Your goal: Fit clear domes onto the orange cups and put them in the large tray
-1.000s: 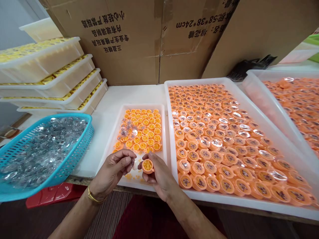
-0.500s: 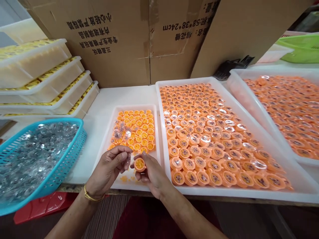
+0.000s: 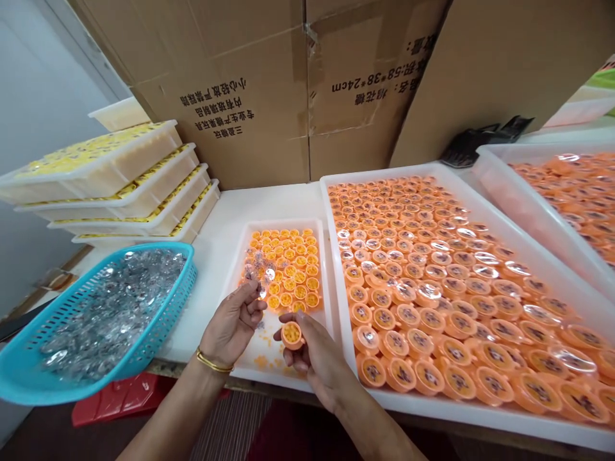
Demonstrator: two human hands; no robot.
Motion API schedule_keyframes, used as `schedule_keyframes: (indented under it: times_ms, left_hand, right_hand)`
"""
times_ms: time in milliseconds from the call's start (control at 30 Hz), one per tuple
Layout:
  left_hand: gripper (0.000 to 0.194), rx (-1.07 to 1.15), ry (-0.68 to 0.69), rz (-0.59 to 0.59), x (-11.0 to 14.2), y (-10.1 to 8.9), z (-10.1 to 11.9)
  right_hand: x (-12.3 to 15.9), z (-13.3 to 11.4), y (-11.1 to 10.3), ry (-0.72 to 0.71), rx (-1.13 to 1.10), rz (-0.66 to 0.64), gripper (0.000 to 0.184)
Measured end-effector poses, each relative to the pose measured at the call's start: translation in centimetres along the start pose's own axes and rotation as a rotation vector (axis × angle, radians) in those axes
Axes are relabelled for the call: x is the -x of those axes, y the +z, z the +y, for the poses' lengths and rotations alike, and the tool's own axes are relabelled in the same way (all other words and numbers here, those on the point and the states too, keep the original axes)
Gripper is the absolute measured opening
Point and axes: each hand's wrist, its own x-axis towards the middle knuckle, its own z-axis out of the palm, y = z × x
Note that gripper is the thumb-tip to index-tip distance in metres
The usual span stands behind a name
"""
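Observation:
My right hand (image 3: 319, 358) grips a small orange cup (image 3: 291, 334), its open top facing me and yellow pieces showing inside. My left hand (image 3: 233, 326) reaches over the small white tray (image 3: 246, 238), thumb and fingers pinched at a clear plastic lid (image 3: 262, 291) with dark print; the fingertips partly hide it. More clear lids (image 3: 262, 259) lie loosely over the left part of the orange cups (image 3: 300, 262) filled with yellow pieces. Loose yellow bits (image 3: 264, 360) are scattered on the tray floor between my hands.
A blue basket (image 3: 189, 272) of clear lids stands at the left edge. Behind it rise stacked cream trays (image 3: 158, 137) with yellow items. A large white tray (image 3: 331, 256) of lidded orange cups is on the right, another tray (image 3: 542, 211) beyond. Cardboard boxes (image 3: 269, 147) wall the back.
My left hand has moved away from the held cup, forward to the loose lids in the small tray. My right hand keeps the cup. The view has shifted left.

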Motion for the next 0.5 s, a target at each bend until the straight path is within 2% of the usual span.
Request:
schedule_keyframes:
  times_ms: [200,333,500]
  left_hand:
    - [0.016,0.031,-0.031,0.086,-0.3,0.4,-1.2]
    - [0.007,-0.012,-0.044,0.086,-0.4,-0.1,-2.3]
    - [0.005,-0.062,-0.047,0.057,-0.3,-1.0,-3.6]
  right_hand:
    - [0.0,-0.1,0.0,-0.032,-0.002,-0.017,0.039]
    - [0.2,-0.2,0.0,-0.056,0.004,-0.023,0.043]
    - [0.2,-0.3,0.0,-0.060,0.012,-0.041,0.045]
